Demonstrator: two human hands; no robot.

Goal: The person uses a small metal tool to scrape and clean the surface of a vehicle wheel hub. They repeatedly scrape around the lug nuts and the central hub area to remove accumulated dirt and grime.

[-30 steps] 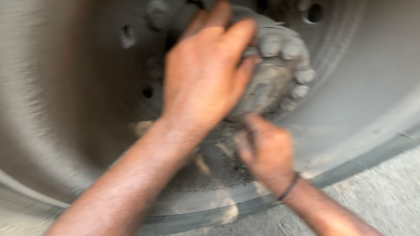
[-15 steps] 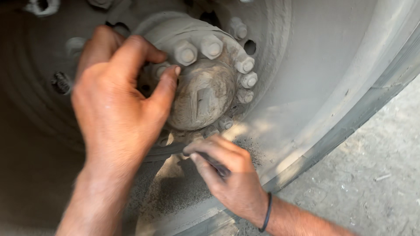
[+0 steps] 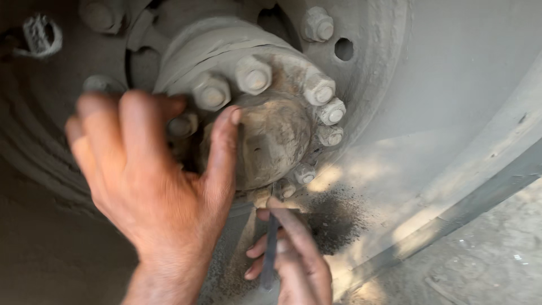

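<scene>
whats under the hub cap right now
Just below the hub cap the right hand holds a thin dark tool pointing up at its lower edge, with dark grit on the rim beside it. The left hand covers the cap's left side.

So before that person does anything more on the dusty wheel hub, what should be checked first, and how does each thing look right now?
1. Left hand steady on the hub cap: ok, thumb and fingers rest on it.
2. Right hand gripping the thin dark tool: ok, fingers wrap it.
3. Tool tip seated under the cap's lower edge: cannot tell, the tip is hidden.
4. Ring of nuts in place: ok for those visible; the left hand hides others.
5. Dark grit below the hub cleared: not ok.
</scene>
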